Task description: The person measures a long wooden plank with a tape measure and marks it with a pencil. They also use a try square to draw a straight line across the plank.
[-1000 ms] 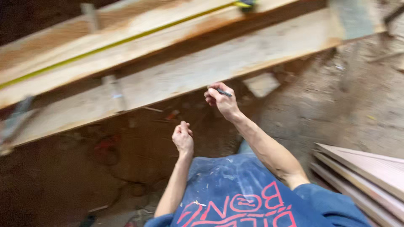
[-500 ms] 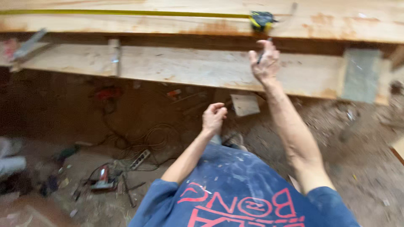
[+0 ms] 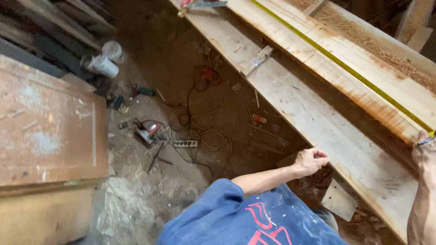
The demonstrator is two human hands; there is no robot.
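Yellow tape measure [image 3: 345, 68] stretched straight along rust-stained pale plank [image 3: 363, 59].

Woodworking workshop: long planks [image 3: 318, 122], sawdust [image 3: 363, 36], power tool [image 3: 147, 131], cables [image 3: 204, 131] on dirt floor.

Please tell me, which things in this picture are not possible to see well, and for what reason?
- Right hand, head view: cut off by the right edge; its grip on the pen is unclear.
- Tape measure: its case lies beyond the right edge.
- Left hand: a closed fist; anything inside is hidden by the fingers.
- Small tools on the floor: too small to identify.
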